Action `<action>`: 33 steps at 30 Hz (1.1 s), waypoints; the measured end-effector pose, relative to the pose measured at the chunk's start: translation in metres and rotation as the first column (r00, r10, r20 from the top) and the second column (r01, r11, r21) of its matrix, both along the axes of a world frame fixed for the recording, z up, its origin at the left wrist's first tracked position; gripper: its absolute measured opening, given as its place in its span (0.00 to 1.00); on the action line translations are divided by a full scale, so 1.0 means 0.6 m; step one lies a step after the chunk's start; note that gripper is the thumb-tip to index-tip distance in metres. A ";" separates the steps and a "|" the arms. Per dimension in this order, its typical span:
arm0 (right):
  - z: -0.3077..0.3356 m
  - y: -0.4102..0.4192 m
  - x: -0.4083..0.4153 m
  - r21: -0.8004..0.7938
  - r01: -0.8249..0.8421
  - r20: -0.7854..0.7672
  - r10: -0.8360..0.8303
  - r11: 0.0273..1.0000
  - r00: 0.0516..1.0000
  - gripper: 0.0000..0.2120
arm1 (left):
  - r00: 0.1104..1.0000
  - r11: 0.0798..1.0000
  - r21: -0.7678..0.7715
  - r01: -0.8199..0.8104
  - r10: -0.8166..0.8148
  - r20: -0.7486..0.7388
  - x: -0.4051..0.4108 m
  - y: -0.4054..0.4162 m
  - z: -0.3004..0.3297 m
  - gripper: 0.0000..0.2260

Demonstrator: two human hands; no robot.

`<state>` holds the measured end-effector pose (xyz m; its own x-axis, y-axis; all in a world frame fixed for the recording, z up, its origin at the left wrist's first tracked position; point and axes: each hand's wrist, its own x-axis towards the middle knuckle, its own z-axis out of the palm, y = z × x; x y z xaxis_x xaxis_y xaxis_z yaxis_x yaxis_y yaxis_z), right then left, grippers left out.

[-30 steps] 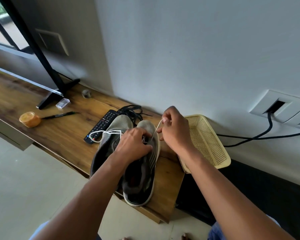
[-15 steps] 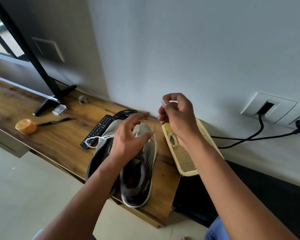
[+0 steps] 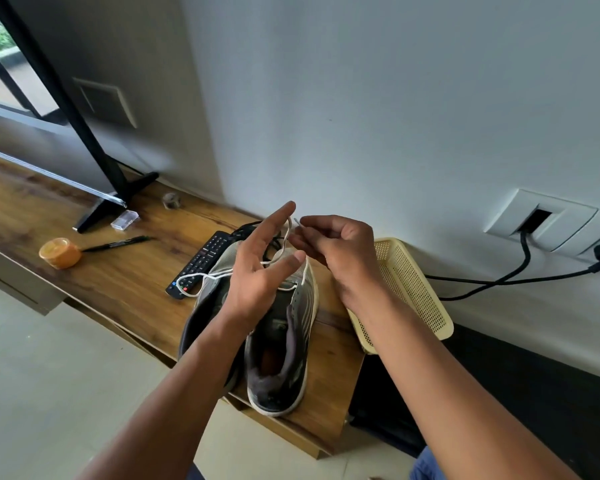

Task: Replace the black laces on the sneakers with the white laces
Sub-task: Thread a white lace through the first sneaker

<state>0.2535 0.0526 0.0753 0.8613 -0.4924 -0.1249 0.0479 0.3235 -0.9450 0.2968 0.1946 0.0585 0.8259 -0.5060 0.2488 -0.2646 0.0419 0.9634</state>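
Note:
Two grey sneakers stand side by side on the wooden shelf (image 3: 125, 282), toes toward the wall: the right sneaker (image 3: 284, 344) and the left sneaker (image 3: 205, 306), partly behind my left forearm. A white lace (image 3: 208, 276) runs from the right sneaker's eyelets up between my hands, and its loose end loops over the remote. My right hand (image 3: 336, 254) pinches the lace tip above the toes. My left hand (image 3: 260, 268) is raised with straight, spread fingers, and the lace passes along its index finger. The black laces (image 3: 246, 228) lie bunched behind the shoes by the wall.
A black remote (image 3: 201, 263) lies left of the shoes. A cream plastic basket (image 3: 416, 289) sits right of them. Further left are a pen (image 3: 118, 243), an orange tape roll (image 3: 59, 252) and a TV stand foot (image 3: 111, 202). Cables (image 3: 499, 280) hang from a wall socket.
Both hands came closer together above the shoe toes. The left hand rose and spread its fingers by the lace, and the right hand pulled the lace tip up, then lowered it leftward.

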 end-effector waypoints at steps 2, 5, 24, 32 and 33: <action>-0.001 0.004 -0.001 -0.027 0.043 0.007 -0.043 0.999 0.999 0.07 | 1.000 1.000 0.005 0.012 -0.012 0.011 -0.002 0.002 0.001 0.31; -0.005 0.007 0.003 -0.068 0.101 0.005 -0.101 0.993 0.995 0.06 | 0.999 0.999 0.027 0.030 -0.031 0.035 -0.003 0.001 -0.002 0.31; -0.024 0.003 0.017 -0.297 0.075 -0.015 -0.083 0.952 0.996 0.04 | 0.980 0.969 0.241 -0.046 -0.002 0.197 -0.020 -0.003 -0.012 0.33; 0.000 0.004 0.028 -0.372 0.157 0.038 -0.154 0.915 0.987 0.04 | 0.834 0.584 0.682 -0.440 -0.016 0.552 -0.067 0.002 -0.044 0.10; 0.007 0.005 0.030 -0.386 0.169 0.055 -0.160 0.907 0.986 0.04 | 0.843 0.554 0.720 -0.419 -0.057 0.535 -0.069 -0.002 -0.060 0.12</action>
<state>0.2713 0.0553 0.0793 0.7645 -0.6330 0.1222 0.0904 -0.0825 -0.9925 0.2556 0.1935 0.0223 0.8243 -0.5340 0.1881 -0.5656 -0.7621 0.3151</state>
